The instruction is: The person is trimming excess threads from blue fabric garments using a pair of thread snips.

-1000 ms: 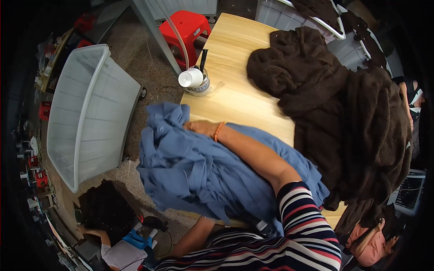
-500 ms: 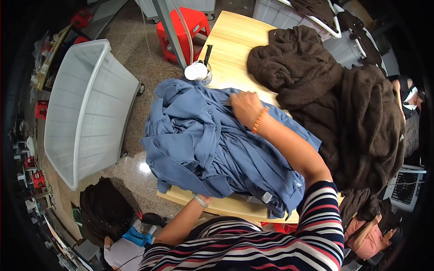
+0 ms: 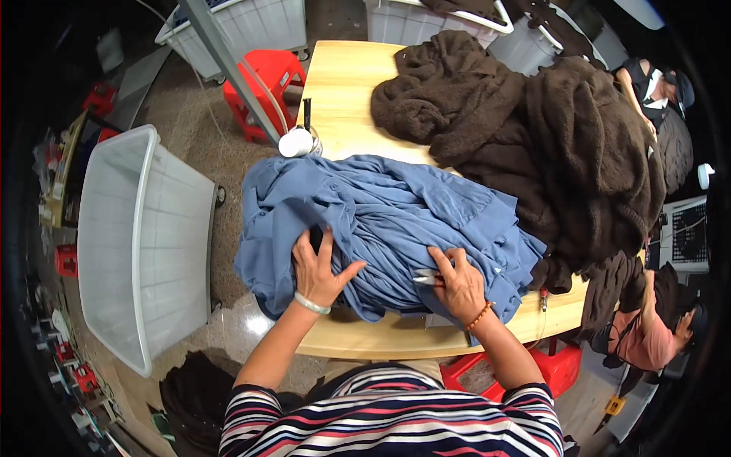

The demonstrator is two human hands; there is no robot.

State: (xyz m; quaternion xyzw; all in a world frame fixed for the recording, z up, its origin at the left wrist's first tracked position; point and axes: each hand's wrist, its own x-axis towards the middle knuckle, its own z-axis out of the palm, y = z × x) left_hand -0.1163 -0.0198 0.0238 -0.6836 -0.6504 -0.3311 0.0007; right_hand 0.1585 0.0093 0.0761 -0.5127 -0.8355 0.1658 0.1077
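A heap of blue button-front shirts (image 3: 396, 206) lies rumpled over the near part of the wooden table. On its left part rests my left hand (image 3: 316, 276), fingers spread against the cloth near a buttoned placket; a small dark patch shows between the fingertips. To the right, my right hand (image 3: 460, 289) is closed round a pair of thread snips (image 3: 426, 277), whose pale blades point left out of the palm. Its index finger reaches out over the folds. Part of the snips is hidden in the palm.
Dark brown fleecy cloth (image 3: 533, 137) is piled on the right of the wooden table (image 3: 343, 65). A white-lidded container (image 3: 295, 143) stands by a metal pole (image 3: 228, 68). A grey bin (image 3: 145, 251) is at left, a red stool (image 3: 263, 87) behind. Other people sit at right.
My left hand has come from the table's near edge up onto the shirts. The right hand has drawn back toward me from the far side. The head view has shifted.
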